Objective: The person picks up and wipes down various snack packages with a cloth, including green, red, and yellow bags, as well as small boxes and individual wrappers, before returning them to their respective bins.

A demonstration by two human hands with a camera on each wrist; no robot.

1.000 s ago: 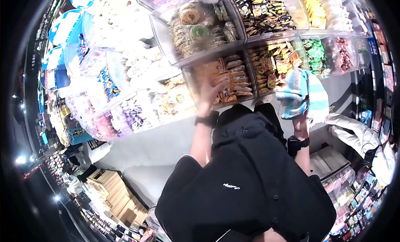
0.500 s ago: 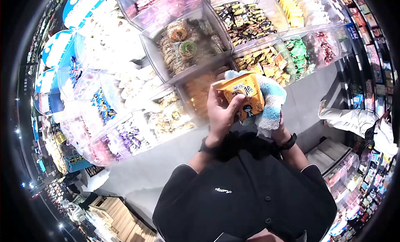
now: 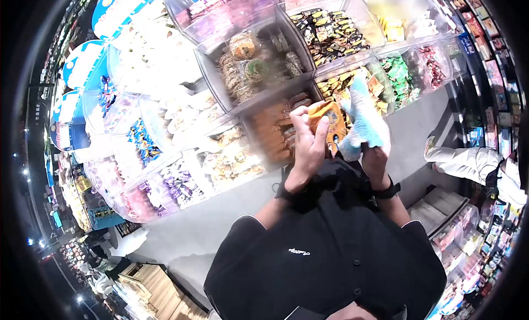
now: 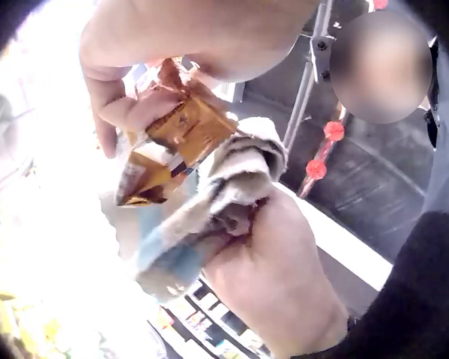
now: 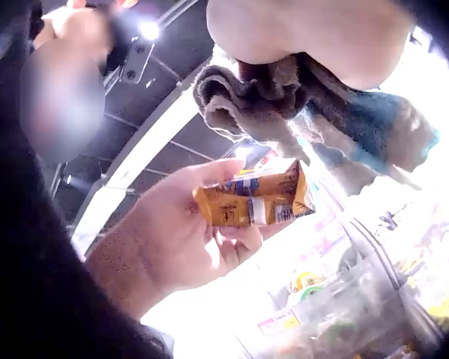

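Note:
My left hand [image 3: 308, 149] grips an orange printed snack packet [image 3: 335, 124] between thumb and fingers, over the front bin. In the right wrist view the packet [image 5: 243, 206] has its sealed back and a barcode end showing. A blue-and-white striped cloth [image 3: 368, 119] is bunched in my right hand [image 3: 376, 161], just right of the packet. The left wrist view has the cloth [image 4: 172, 250] hanging in folds below the packet [image 4: 194, 127].
Below my left hand is a clear bin of orange packets [image 3: 270, 133]. Farther back is a bin of round wrapped snacks [image 3: 242, 72]. Green-wrapped sweets [image 3: 398, 72] lie to the right, purple ones [image 3: 179, 179] to the left. Another person's pale-clothed leg [image 3: 463, 163] is at the right.
My left hand rose from the orange-packet bin with a packet and came beside the cloth. Since then the packet has turned, and the cloth has swung slightly up and right of it.

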